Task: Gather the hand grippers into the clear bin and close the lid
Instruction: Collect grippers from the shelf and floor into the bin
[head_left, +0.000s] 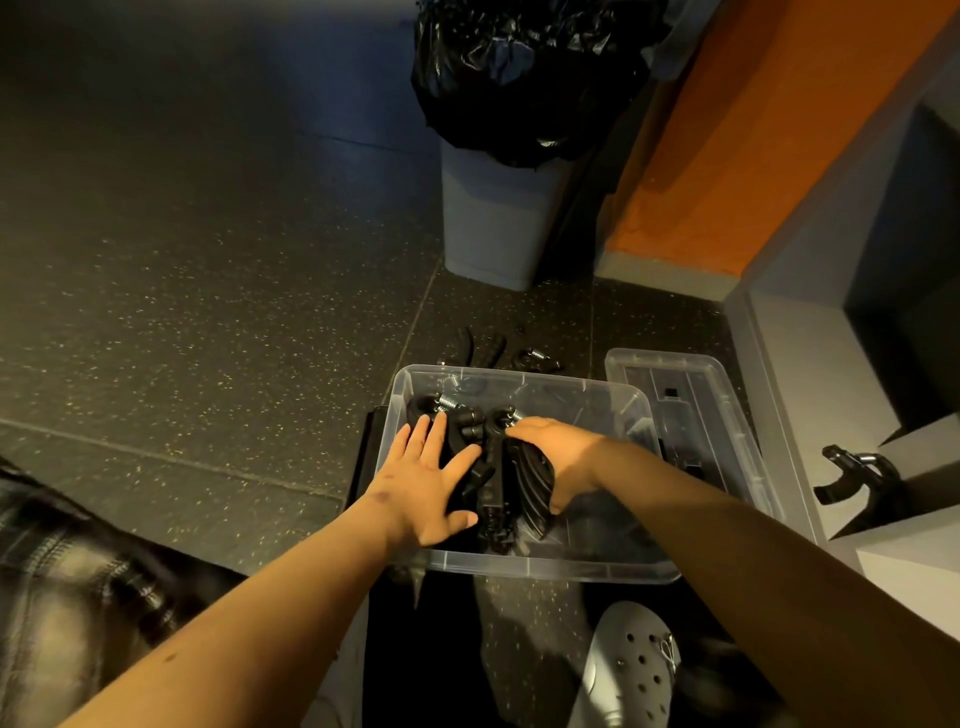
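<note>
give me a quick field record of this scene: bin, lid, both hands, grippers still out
bin: clear plastic bin on the floor, open, black hand grippers piled inside
lid: clear plastic lid lying beside the bin, off
left hand: open, flat on the pile
right hand: gripping a black handle
still out: loose black grippers on the floor beyond the bin; one on the grey ledge

The bin (524, 564) sits on the floor (208, 260) with hand grippers (498, 467) piled inside; both hands reach into it, the left hand (431, 488) left of the right hand (561, 457). The lid (696, 410) lies just right of the bin. More grippers (498, 351) lie behind it. A trash can (498, 218) stands farther back. 1 gripper (852, 475) rests on the ledge (914, 467) at right.
</note>
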